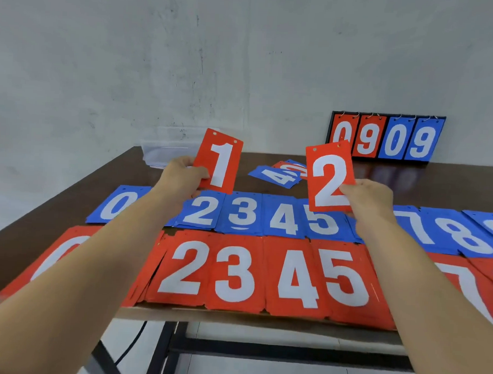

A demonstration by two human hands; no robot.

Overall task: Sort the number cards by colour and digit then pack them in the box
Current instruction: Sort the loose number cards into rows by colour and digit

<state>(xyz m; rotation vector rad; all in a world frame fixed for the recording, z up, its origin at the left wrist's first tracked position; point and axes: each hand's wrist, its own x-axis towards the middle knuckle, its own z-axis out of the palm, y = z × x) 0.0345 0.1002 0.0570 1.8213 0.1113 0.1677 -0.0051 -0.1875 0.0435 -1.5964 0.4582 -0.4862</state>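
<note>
Rightmost blue card (491, 223) cut by edge; left forearm (95, 265) overlaps red 0 (56, 243).

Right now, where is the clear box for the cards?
In the head view, the clear box stands at the far left corner of the table, just behind the left hand holding the red 1 card.

Even, soft light fills the room, no hard shadows. The dark worktop (451, 184) carries a faint sheen. Wide-angle bending stretches the edges; everything looks slightly soft.
</note>
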